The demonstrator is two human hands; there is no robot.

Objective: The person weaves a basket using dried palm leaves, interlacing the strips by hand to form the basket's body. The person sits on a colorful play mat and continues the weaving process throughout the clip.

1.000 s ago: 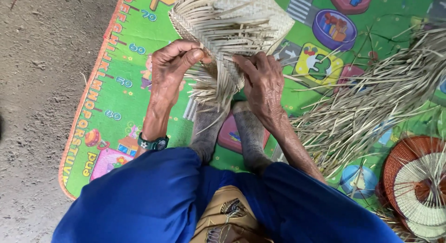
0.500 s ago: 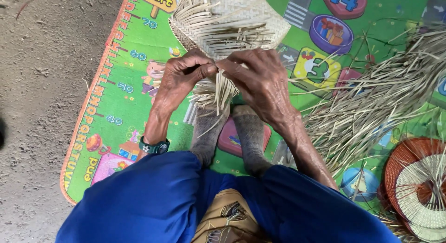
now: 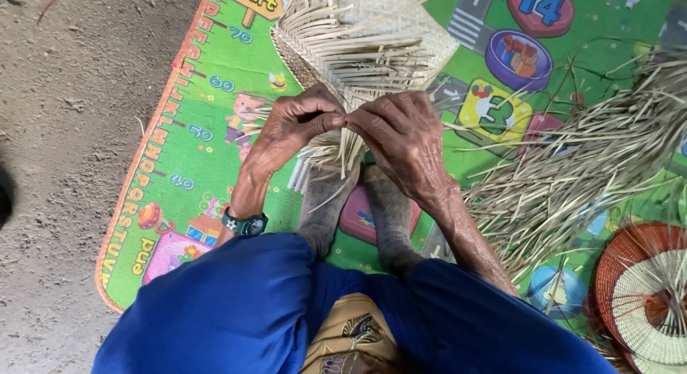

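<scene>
A half-woven mat of pale straw strips [image 3: 372,37] lies in front of me on a colourful play mat [image 3: 207,159], its loose ends pointing toward me. My left hand [image 3: 293,127], with a dark watch on the wrist, pinches loose strips at the near edge of the weave. My right hand [image 3: 404,141] meets it fingertip to fingertip and grips the same strips. Both hands hover above my two feet [image 3: 358,216], which rest on the play mat. My knees in blue cloth [image 3: 236,309] fill the bottom of the view.
A loose heap of straw strips [image 3: 572,166] lies to my right. A round coiled basket piece, orange and white [image 3: 640,302], sits at the lower right. Bare dusty ground [image 3: 64,130] runs along the left of the play mat.
Both hands have drawn closer together, fingertips now meeting on the strips at the weave's near edge. The view has shifted slightly.
</scene>
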